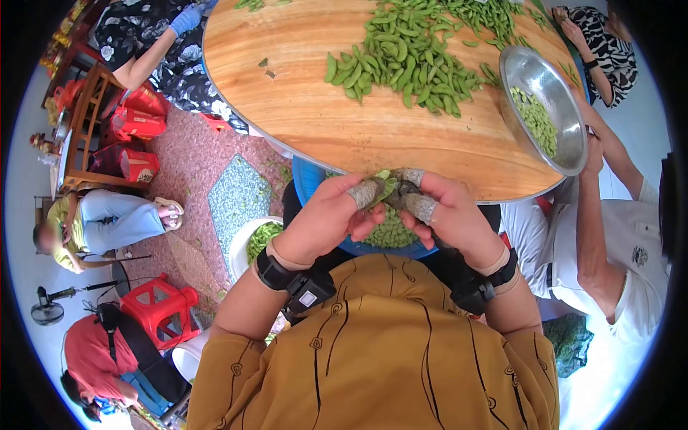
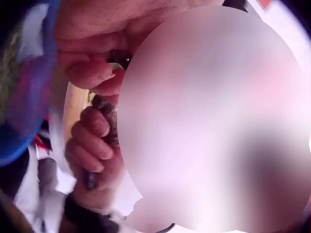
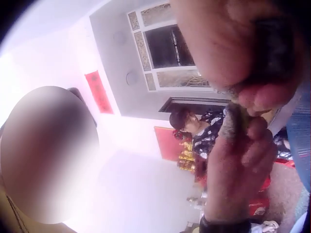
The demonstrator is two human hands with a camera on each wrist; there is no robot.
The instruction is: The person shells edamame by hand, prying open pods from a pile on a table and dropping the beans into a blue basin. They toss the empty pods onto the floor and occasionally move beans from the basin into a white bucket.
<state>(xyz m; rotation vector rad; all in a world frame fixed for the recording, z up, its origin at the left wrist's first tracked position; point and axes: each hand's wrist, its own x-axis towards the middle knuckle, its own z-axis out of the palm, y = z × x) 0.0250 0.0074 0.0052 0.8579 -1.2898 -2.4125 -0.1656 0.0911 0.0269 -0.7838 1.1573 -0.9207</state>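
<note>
Just past the table's near edge, my two hands meet over a blue basin [image 1: 307, 175] that holds shelled green beans [image 1: 390, 233]. Between thumb and fingers my left hand [image 1: 320, 218] pinches a green soybean pod [image 1: 388, 186]. The right hand [image 1: 461, 221] grips the same pod from its other side, with fingers curled. Grey wrapping [image 1: 365, 192] covers the left thumb, and similar wrapping [image 1: 418, 206] is on the right-hand digits. In the right wrist view the left hand [image 3: 240, 160] faces the right one, fingertips close together, and the pod is mostly hidden.
A heap of soybean pods [image 1: 408, 61] lies on the wooden table [image 1: 301, 107]. A metal bowl [image 1: 566, 93] of shelled beans stands at its right edge. A white bucket [image 1: 240, 240] with green pods is left of my knees. People sit around, one close on the right.
</note>
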